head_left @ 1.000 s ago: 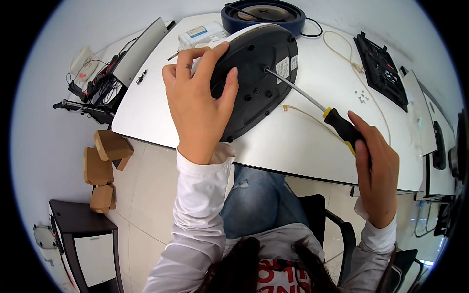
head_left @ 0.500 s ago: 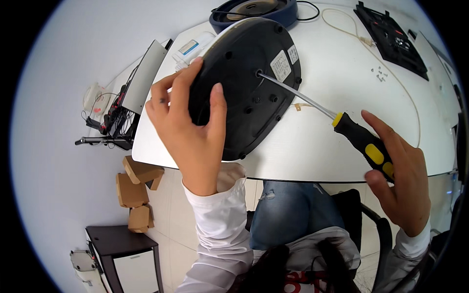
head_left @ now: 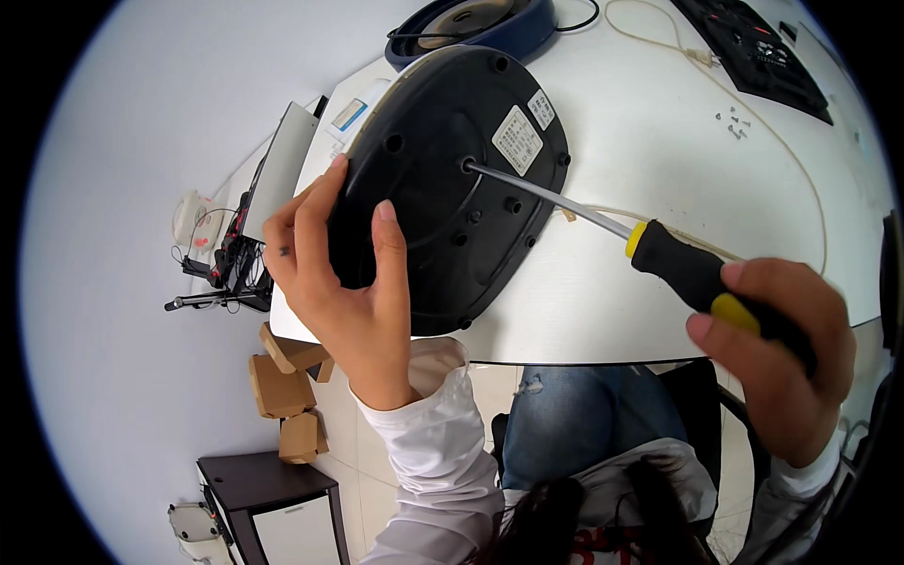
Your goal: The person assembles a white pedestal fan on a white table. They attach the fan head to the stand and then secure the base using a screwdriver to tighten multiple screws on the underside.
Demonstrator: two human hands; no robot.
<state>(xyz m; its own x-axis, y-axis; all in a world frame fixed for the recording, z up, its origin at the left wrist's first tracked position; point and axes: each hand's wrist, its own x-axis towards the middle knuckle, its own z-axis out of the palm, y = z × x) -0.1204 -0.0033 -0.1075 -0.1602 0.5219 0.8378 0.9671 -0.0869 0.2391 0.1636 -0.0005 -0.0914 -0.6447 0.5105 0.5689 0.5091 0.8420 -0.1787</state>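
Observation:
A black plastic appliance base [head_left: 433, 217] stands tilted on its edge on the white table, its underside with holes and two white labels facing me. My left hand [head_left: 344, 282] grips its left edge, thumb on the black face and fingers behind the rim. In my right hand [head_left: 786, 348] is a screwdriver [head_left: 673, 268] with a black and yellow handle, fingers wrapped round it. Its long metal shaft runs up to the left, and the tip sits in a hole near the middle of the base. Whether a screw is in that hole is hidden.
Several loose screws [head_left: 734, 122] lie on the white table [head_left: 621, 320] at the right. Beyond are a black tool case [head_left: 753, 56], a pale cord with plug [head_left: 702, 56] and a round blue-rimmed appliance part [head_left: 527, 33]. Cardboard boxes [head_left: 281, 386] are on the floor at left.
My right fingers have closed round the screwdriver handle, where they were spread beside it before. The base appears slightly lower and further left, with the tip still in the same hole.

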